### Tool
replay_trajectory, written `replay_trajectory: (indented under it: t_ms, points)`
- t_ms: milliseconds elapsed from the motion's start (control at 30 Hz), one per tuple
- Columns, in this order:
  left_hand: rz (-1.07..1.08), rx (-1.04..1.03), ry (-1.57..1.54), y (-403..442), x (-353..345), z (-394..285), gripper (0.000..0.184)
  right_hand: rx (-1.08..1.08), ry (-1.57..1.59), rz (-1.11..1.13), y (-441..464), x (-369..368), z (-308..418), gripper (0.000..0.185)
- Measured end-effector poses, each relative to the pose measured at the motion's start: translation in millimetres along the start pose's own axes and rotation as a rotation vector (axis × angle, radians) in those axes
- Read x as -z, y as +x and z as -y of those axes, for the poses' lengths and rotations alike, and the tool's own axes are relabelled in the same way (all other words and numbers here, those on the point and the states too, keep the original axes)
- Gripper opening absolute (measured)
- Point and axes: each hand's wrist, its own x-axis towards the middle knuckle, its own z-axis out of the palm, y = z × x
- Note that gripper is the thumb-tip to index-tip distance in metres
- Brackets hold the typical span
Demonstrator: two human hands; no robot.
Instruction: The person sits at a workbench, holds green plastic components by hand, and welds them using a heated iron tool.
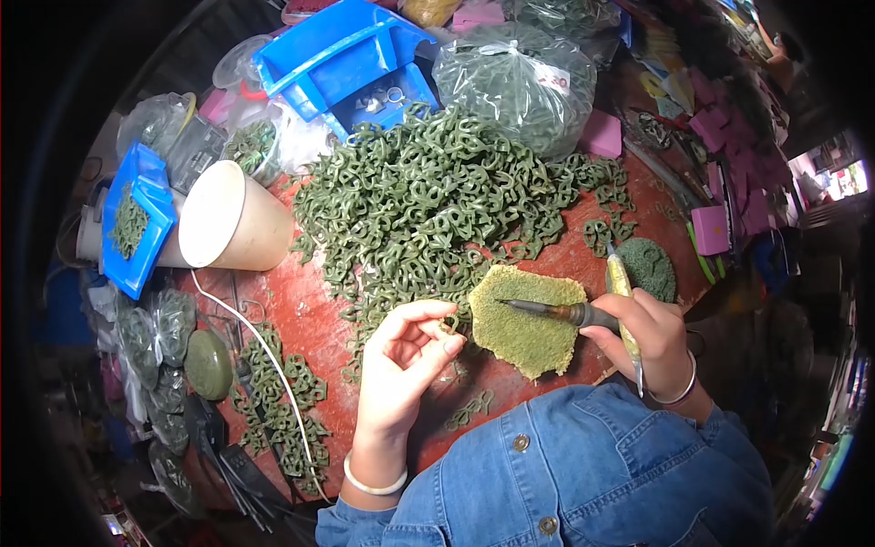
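Note:
My left hand [410, 351] pinches a small green piece [449, 323] between thumb and fingertips, just left of a yellow-green rough pad [524, 342]. In my right hand [649, 342] is a dark pen-like tool [583, 314], its pointed tip lying over the pad. A thin yellow-green tool [620, 278] with metal ends also sits between the fingers of that hand, crossing the dark one. Beyond both hands spreads a large heap of green looped pieces [419, 201] on the red table [319, 301].
Blue bins [337, 55] and a stuffed clear bag [515, 87] stand behind the heap. A white cup [232, 219], a blue tray [137, 219] and a white cable [264, 342] lie left. A dark green round pad [645, 269] and pink blocks [711, 230] are right.

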Motion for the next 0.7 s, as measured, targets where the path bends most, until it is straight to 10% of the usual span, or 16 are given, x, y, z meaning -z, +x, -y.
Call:
replay_trajectory:
  t_ms: [700]
  points:
    - [0.021, -0.012, 0.019, 2.8, 5.1, 2.6, 0.038, -0.015, -0.019, 0.030, -1.8, 5.1, -5.1, 0.029]
